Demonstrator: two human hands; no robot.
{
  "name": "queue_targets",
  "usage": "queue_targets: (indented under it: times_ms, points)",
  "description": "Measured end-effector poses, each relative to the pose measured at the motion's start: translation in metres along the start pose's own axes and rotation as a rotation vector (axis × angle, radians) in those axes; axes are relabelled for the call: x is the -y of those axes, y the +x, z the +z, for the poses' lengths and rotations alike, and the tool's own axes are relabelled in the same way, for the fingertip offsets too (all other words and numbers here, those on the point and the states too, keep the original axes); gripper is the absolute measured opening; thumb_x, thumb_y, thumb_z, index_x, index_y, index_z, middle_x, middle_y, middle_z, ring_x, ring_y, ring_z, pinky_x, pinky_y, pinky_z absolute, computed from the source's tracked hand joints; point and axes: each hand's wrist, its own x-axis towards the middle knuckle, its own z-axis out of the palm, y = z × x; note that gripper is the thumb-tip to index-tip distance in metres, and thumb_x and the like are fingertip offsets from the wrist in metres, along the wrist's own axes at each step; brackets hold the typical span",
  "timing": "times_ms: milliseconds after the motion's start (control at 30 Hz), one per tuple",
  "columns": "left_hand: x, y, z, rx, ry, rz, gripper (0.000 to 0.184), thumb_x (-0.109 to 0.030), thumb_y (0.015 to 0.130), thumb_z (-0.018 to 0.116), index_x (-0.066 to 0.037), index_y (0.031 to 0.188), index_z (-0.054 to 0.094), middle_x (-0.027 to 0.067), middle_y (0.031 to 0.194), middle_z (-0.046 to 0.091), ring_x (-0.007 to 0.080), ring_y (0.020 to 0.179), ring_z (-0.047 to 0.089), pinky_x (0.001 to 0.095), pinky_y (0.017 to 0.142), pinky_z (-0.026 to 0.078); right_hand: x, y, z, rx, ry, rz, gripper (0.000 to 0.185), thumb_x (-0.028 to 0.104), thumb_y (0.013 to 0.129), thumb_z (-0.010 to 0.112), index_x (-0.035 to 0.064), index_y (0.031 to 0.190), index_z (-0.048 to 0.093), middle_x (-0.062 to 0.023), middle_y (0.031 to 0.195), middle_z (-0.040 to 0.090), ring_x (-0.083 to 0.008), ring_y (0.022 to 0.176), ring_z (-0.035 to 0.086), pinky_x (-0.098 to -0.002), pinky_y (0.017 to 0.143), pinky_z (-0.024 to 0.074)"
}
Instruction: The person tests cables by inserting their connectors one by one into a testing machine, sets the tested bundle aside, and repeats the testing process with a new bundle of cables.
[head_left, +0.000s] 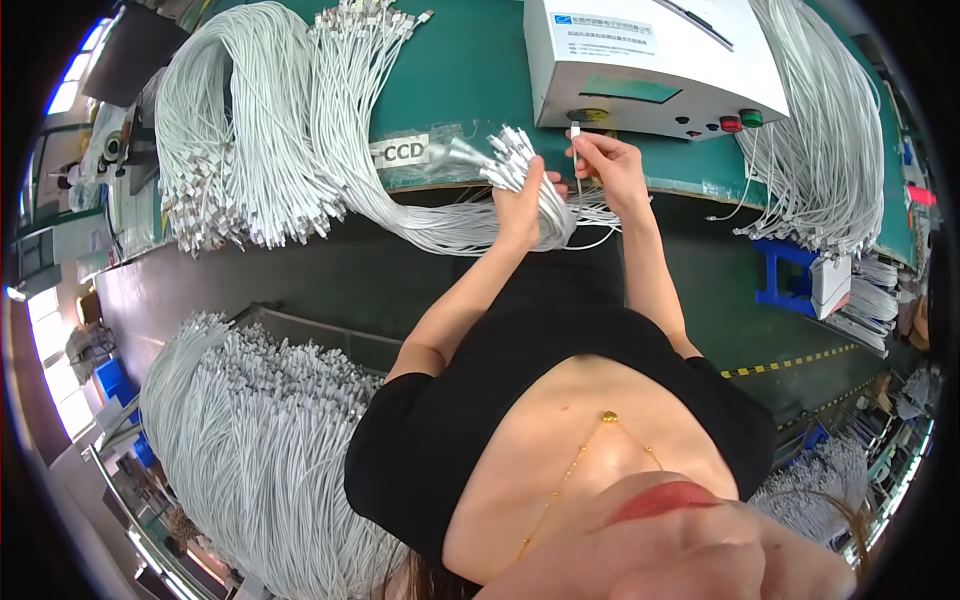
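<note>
My left hand [522,208] is closed around a bundle of white USB cables [512,160], their plugs pointing up and fanned out. Between the thumb and fingers of my right hand [612,168] is one cable plug [575,132], held upright just below the port [590,115] on the front of a white tester box [650,70]. Whether the plug touches the port, I cannot tell. From the bundle, the cable lengths [440,228] run left along the table edge and join a larger bunch.
Large bunches of white cables hang over the green table [460,70] at left [250,120] and right [820,130]. A "CCD" label [403,151] is taped near the edge. Behind me at left stands a big cable heap [270,450]. A blue stool [785,272] is at right.
</note>
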Motion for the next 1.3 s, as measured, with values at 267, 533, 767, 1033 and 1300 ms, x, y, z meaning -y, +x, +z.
queue_targets:
  times_ms: [267, 533, 767, 1033, 1300]
  points:
    - [-0.035, 0.027, 0.008, 0.224, 0.078, -0.009, 0.02, -0.001, 0.08, 0.061, 0.003, 0.098, 0.053, 0.0128, 0.083, 0.061, 0.0218, 0.071, 0.064, 0.0321, 0.059, 0.055, -0.004, 0.016, -0.009, 0.015, 0.065, 0.11, 0.016, 0.012, 0.078, 0.065, -0.0032, 0.083, 0.067, -0.0058, 0.066, 0.061, -0.005, 0.05, 0.048, -0.0188, 0.043, 0.0387]
    - [-0.05, 0.036, 0.001, 0.175, 0.09, -0.092, 0.029, -0.006, 0.079, 0.064, 0.002, 0.103, 0.05, 0.0146, 0.084, 0.06, 0.0243, 0.071, 0.063, 0.0354, 0.062, 0.054, -0.001, 0.027, -0.001, -0.08, 0.118, 0.06, 0.013, 0.006, 0.074, 0.065, -0.0061, 0.072, 0.065, -0.0089, 0.06, 0.059, -0.0064, 0.041, 0.041, -0.0194, 0.038, 0.0285]
    - [-0.052, 0.038, -0.003, 0.202, 0.073, -0.048, 0.031, 0.003, 0.072, 0.067, 0.0, 0.098, 0.051, 0.0109, 0.086, 0.059, 0.0236, 0.075, 0.062, 0.0355, 0.064, 0.054, -0.004, 0.03, 0.002, -0.117, 0.092, 0.068, 0.015, 0.008, 0.074, 0.063, -0.0068, 0.075, 0.065, -0.0077, 0.061, 0.06, -0.0065, 0.043, 0.043, -0.0191, 0.04, 0.0309]
    - [-0.041, 0.038, -0.002, 0.377, 0.225, -0.034, 0.026, 0.005, 0.072, 0.067, -0.004, 0.092, 0.052, 0.0062, 0.081, 0.059, 0.0194, 0.073, 0.062, 0.0305, 0.065, 0.052, 0.012, -0.006, 0.028, 0.021, -0.063, -0.079, 0.013, 0.011, 0.076, 0.067, -0.0014, 0.076, 0.066, 0.0029, 0.054, 0.049, -0.0019, 0.041, 0.035, -0.019, 0.038, 0.0219]
    - [-0.049, 0.042, -0.01, 0.379, 0.057, -0.208, 0.02, 0.002, 0.077, 0.063, 0.0, 0.093, 0.052, 0.0113, 0.082, 0.061, 0.0267, 0.082, 0.064, 0.0375, 0.07, 0.055, -0.003, 0.017, -0.002, -0.189, 0.049, 0.066, 0.014, 0.009, 0.071, 0.067, -0.0009, 0.062, 0.063, 0.0003, 0.052, 0.051, -0.0031, 0.04, 0.033, -0.0212, 0.038, 0.019]
